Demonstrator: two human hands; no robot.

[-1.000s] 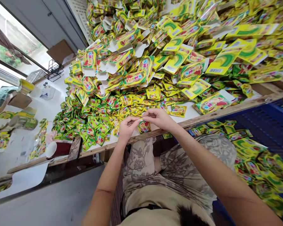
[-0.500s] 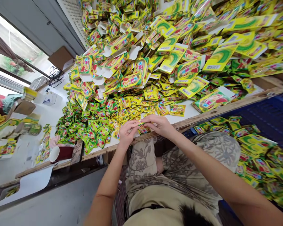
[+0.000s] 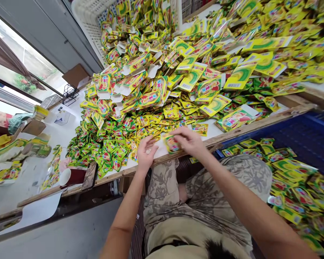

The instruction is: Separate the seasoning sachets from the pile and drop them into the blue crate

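My right hand grips a small yellow-green printed box at the table's front edge. Its thumb and fingers cover the box's right end, and a pale patch shows at the left end, too blurred to tell from the white tabletop. Just left of it, my left hand is held with thumb and fingers apart and nothing between them. Yellow sachets lie heaped beyond both hands. Green sachets form another pile to the left. Behind these is a mound of printed boxes, several with white flaps open.
A white plastic basket stands at the back. On the left are a dark red cup and a phone by the wooden table edge. A blue crate with more packets is at lower right.
My hands were together, pinching something small; they have come apart. My right hand now has the box, and my left hand's fingers have spread. The camera view has also shifted slightly.
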